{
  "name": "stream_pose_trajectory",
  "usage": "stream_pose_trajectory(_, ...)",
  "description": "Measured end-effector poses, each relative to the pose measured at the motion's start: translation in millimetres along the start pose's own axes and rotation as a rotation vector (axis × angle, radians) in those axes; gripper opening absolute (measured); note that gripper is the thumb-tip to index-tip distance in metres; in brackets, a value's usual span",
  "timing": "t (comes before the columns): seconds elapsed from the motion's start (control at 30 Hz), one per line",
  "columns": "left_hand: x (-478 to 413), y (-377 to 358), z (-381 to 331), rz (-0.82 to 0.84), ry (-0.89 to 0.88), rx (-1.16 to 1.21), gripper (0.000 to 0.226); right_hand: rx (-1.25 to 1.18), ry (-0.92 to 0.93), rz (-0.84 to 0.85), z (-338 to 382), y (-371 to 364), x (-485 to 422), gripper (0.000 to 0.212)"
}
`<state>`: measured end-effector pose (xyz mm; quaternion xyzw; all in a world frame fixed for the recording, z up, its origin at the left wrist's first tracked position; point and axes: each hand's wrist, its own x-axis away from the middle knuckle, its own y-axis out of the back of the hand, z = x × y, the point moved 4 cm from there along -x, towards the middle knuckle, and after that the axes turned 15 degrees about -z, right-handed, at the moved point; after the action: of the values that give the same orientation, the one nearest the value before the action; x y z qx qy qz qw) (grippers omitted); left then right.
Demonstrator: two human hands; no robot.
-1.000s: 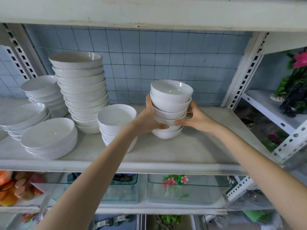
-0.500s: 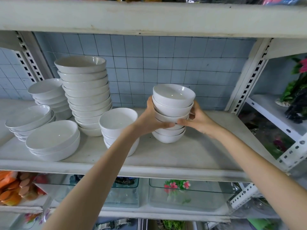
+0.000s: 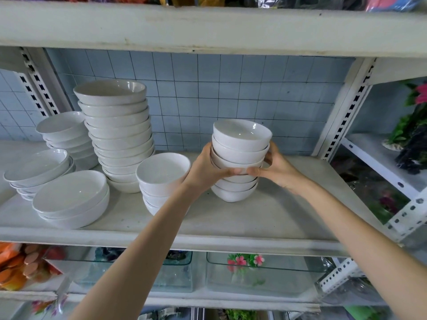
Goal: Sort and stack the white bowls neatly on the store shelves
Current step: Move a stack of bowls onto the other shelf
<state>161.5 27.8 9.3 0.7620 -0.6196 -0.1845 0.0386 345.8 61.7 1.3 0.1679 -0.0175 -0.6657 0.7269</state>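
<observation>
A stack of several small white bowls (image 3: 240, 144) stands on the white shelf (image 3: 265, 218), right of centre. My left hand (image 3: 205, 172) wraps its left side and my right hand (image 3: 275, 169) its right side, thumbs meeting in front, around the upper bowls. The top bowls lean slightly right, and a gap shows between them and the lower bowls. Left of it sit a short stack of similar bowls (image 3: 161, 172), a tall stack of wider bowls (image 3: 117, 132), and three stacks of shallow dishes (image 3: 69, 199) (image 3: 39, 167) (image 3: 62, 130).
The shelf above (image 3: 208, 26) hangs low over the stacks. Perforated uprights (image 3: 346, 112) frame the bay against the blue tiled wall. Glass trays (image 3: 254, 276) and artificial flowers fill the shelf below. A side shelf at right holds artificial plants (image 3: 413, 135).
Both hands slid up from the lower bowls to the middle of the small stack, and the upper bowls now tilt slightly away from the lower ones.
</observation>
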Motion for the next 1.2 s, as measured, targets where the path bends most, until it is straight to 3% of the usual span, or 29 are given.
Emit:
stream_pose_trajectory(0.17, 1.3, 1.9, 0.1, -0.022, -0.010, -0.015, 0.083, -0.009, 0.027, -0.035, 1.6, 1.0, 1.3, 0.099)
stream_pose_trajectory(0.23, 0.3, 1.2, 1.7, -0.043, 0.005, -0.005, 0.087, -0.026, 0.026, -0.051, 3.0, 0.6, 1.6, 0.106)
stream_pose_trajectory(0.43, -1.6, 0.9, -3.7, -0.086, 0.009, 0.062, 0.089, -0.089, 0.043, -0.085, 11.1, 2.4, 0.5, 0.087)
stream_pose_trajectory(0.77, -2.4, 0.5, -35.8, -0.097, -0.097, 0.274, 0.072, -0.239, 0.068, -0.101, 43.3, 16.5, 5.4, 0.123)
stream_pose_trajectory(1.03, 15.4, 3.2, -59.1, -0.070, -0.131, 0.421, 0.100, -0.321, 0.116, -0.231, 63.8, 19.3, 36.6, 0.109)
stream_pose_trajectory(1.2, 37.5, 8.6, -64.5, -0.019, -0.138, 0.486, 0.080, -0.281, 0.156, -0.333, 73.1, 15.5, 71.6, 0.111)
